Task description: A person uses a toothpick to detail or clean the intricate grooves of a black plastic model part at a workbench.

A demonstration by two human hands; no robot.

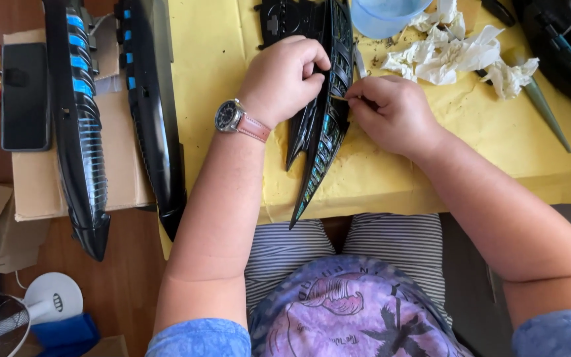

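Wood floor with a white fan (47, 301) far left, then two black blue-striped panels (80, 132) over cardboard. On my yellow-covered surface (213, 59), left hand (284, 78) grips the long black slatted panel (322, 142), tip pointing toward me. Right hand (391, 112) pinches a thin stick (340, 98) against it.
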